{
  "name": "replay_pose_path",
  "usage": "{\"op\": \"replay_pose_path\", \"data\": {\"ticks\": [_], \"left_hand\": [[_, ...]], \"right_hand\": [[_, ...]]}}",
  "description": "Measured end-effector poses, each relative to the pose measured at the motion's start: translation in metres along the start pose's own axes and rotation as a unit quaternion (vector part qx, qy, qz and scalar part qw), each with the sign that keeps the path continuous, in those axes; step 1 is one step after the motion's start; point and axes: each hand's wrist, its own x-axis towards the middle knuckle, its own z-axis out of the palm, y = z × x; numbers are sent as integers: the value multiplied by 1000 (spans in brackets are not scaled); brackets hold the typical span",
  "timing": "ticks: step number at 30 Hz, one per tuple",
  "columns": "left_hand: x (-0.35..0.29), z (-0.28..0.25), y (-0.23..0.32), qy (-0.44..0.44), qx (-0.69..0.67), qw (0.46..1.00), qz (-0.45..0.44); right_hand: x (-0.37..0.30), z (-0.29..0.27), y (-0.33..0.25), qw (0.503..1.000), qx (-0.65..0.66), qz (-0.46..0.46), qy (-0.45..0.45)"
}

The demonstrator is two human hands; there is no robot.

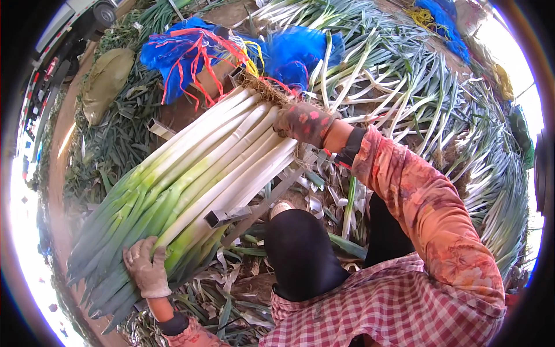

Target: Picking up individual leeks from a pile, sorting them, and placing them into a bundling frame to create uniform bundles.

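A thick bundle of leeks [214,150] lies slantwise across a metal frame [228,216], with white stems and roots at the upper right and green leaves at the lower left. My left hand [146,263], in a pale glove, rests on the leaves with fingers apart. Up by the root end, my right hand [305,123], in a dark spotted glove, is closed over the outer white stems; its fingertips are partly hidden. Just beyond the roots hang red plastic ties [199,61] and yellow ties [252,65].
Blue netting [298,55] is bunched behind the frame. A large heap of loose leeks [428,87] spreads along the far and right sides. Leaf scraps [231,289] litter the ground around my knee [303,248]. A tan sack [107,85] lies at far left, near a vehicle wheel [104,15].
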Motion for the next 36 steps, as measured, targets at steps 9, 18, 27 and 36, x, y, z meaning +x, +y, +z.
{"op": "replay_pose_path", "data": {"ticks": [9,18,27,36], "left_hand": [[7,2,7,-4,-19,1000,21],[3,6,5,10,-31,999,26],[-5,1,41,70,71,993,-71],[-14,24,45,145,-3,984,-100]], "right_hand": [[-9,10,35,971,-219,29,90],[-140,-75,161,915,-306,263,-18],[-12,17,-74,982,-75,-79,155],[-13,26,-81,988,-36,-81,131]]}}
